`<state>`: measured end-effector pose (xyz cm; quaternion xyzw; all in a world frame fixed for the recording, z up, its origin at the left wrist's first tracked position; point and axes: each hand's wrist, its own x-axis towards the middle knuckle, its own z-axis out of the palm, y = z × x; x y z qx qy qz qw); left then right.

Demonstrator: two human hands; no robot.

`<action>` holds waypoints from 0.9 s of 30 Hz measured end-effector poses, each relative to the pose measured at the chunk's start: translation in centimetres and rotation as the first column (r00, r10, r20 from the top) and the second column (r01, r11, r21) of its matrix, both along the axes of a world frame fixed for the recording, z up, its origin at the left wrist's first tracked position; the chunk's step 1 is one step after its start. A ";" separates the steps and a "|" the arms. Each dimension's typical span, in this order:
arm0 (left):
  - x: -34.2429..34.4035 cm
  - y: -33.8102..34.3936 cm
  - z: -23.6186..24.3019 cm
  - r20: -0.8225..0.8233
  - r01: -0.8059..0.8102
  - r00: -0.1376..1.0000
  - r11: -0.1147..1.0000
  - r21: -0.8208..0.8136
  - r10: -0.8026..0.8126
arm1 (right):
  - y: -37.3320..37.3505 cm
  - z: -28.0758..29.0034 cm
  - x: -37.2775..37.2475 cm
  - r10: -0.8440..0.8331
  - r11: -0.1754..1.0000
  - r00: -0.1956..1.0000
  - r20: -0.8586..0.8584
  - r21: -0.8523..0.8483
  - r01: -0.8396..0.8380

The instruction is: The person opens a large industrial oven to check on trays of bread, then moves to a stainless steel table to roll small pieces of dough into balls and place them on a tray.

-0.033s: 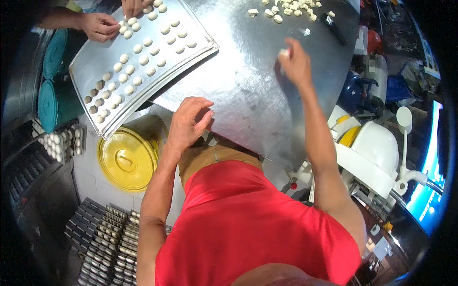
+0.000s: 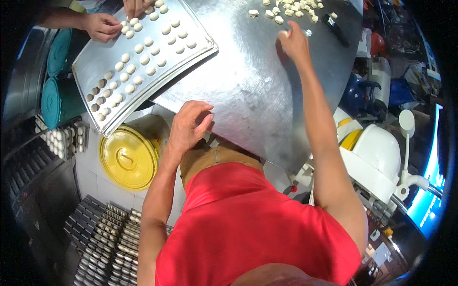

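My right hand (image 2: pixel 295 44) reaches over the steel table, just short of a heap of small rough dough pieces (image 2: pixel 291 6). A pale lump of dough (image 2: pixel 285 34) shows at its thumb and fingers, slightly blurred. My left hand (image 2: pixel 189 125) hovers at the table's near edge, fingers loosely bent and thumb apart, with nothing in it. On the left, a metal tray (image 2: pixel 176 62) carries rows of round dough balls (image 2: pixel 144 59). Another person's hands (image 2: pixel 102 27) work at the tray's far side, touching some of the balls.
The steel table (image 2: pixel 238 86) spreads between the tray and the heap. A black handheld device (image 2: pixel 335 29) lies at its right side. Below left stand a yellow lidded bin (image 2: pixel 125 159) and racks of dough balls (image 2: pixel 107 243). A white machine (image 2: pixel 374 152) stands close by my right arm.
My right hand has moved away from me, closer to the heap, with the pale lump still at its fingers. The left hand has barely moved.
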<state>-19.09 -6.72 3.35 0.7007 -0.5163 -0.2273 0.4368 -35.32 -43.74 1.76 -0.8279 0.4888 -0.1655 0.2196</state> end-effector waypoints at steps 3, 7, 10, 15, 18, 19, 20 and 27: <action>-1.4 0.4 -0.6 -0.076 -0.088 0.993 0.995 0.039 0.091 | -7.6 -2.8 3.2 -0.021 0.999 0.987 -0.161 -0.045 0.014; -2.8 -0.5 -0.4 -0.368 -0.227 0.897 0.970 0.090 0.244 | -3.1 -2.6 4.0 0.107 0.954 0.988 0.113 0.268 -0.134; -4.2 -5.2 -1.9 -0.780 -0.344 0.586 0.939 0.005 0.219 | 8.5 -1.0 1.1 0.367 0.756 0.855 0.367 0.417 -0.504; -3.0 -6.7 -3.1 -0.834 -0.220 0.528 0.974 0.050 0.162 | 16.9 1.9 -1.2 0.356 0.751 0.864 0.357 0.441 -0.492; -0.4 -3.7 -3.3 -0.129 -0.284 0.952 0.959 -0.015 0.279 | 15.5 0.2 -7.8 0.440 0.858 0.893 0.093 0.251 -0.449; 0.4 -3.2 -4.4 -0.027 -0.253 0.967 0.967 -0.020 0.253 | 14.8 -0.6 -9.9 0.482 0.874 0.874 -0.062 0.110 -0.474; 0.9 -3.5 -5.0 0.096 -0.214 0.972 0.976 -0.033 0.216 | 14.8 -0.6 -10.6 0.496 0.858 0.840 -0.221 -0.026 -0.513; -1.8 -8.3 -5.6 0.284 0.092 0.958 0.987 -0.131 -0.052 | 17.5 -4.0 -2.7 0.585 0.795 0.811 0.015 -0.211 -0.569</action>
